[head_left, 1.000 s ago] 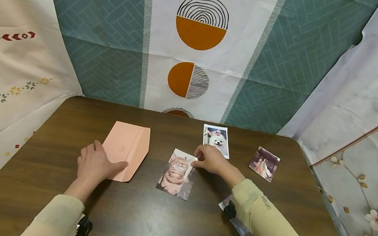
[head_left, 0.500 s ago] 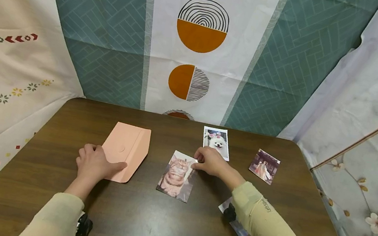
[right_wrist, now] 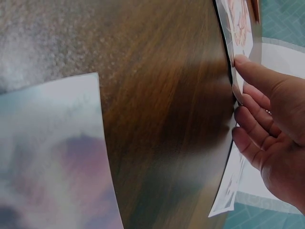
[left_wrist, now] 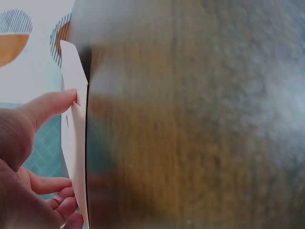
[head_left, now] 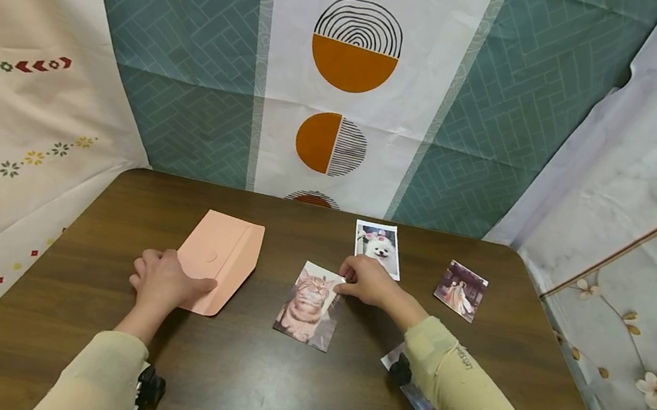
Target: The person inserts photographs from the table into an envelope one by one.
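Near the table's left side lies a pink envelope (head_left: 216, 252), its flap side to the right. My left hand (head_left: 160, 282) rests on its lower left part, the thumb lying across the face and the fingertips touching near the edge in the left wrist view. Right of the envelope is a photo of an orange cat (head_left: 305, 305) on the table. My right hand (head_left: 371, 282) pinches that photo's upper right corner, the thumb (right_wrist: 252, 71) on its face and the index finger close behind the edge.
A photo of a white dog (head_left: 379, 245) lies just behind the right hand, partly covered by it. Farther right is a photo of figures in robes (head_left: 460, 290). Another photo (head_left: 415, 398) lies partly under the right forearm. Patterned cloths (head_left: 205, 85) hang around the wooden table (head_left: 247, 393).
The envelope has turned slightly clockwise, with the left hand shifting a little left along with its lower end. The right hand and the cat photo stay put. The head view has shifted slightly.
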Tool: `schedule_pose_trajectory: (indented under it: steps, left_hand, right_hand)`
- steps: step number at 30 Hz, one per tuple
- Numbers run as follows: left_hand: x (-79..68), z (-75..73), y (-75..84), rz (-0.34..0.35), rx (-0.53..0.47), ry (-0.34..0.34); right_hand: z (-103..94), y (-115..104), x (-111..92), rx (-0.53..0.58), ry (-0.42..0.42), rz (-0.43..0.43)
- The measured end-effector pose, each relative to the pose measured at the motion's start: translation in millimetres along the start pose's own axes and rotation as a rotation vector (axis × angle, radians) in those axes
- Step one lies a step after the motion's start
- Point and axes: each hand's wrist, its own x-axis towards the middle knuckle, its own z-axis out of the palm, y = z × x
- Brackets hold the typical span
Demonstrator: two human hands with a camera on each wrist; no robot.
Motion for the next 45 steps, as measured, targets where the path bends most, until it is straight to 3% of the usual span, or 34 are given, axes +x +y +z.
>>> schedule_pose_trajectory:
  steps: [16,24,33,45]
  left_hand:
    - [12.1,-4.4,-3.6,-0.087,-0.053,-0.078]
    - [8.0,-5.5,2.3,-0.052,-0.06,-0.073]
    - [2.2,2.0,9.6,-0.007,-0.102,0.059]
    - [-4.8,6.4,18.4,0.05,-0.213,0.215]
  right_hand:
    - [2.1,-2,-1,-0.011,-0.001,0.005]
    - [1.2,-2,-4,-0.003,0.029,-0.026]
    - [8.4,1,-9,-0.007,0.108,-0.062]
    - [11.6,1,-9,0.036,0.11,-0.056]
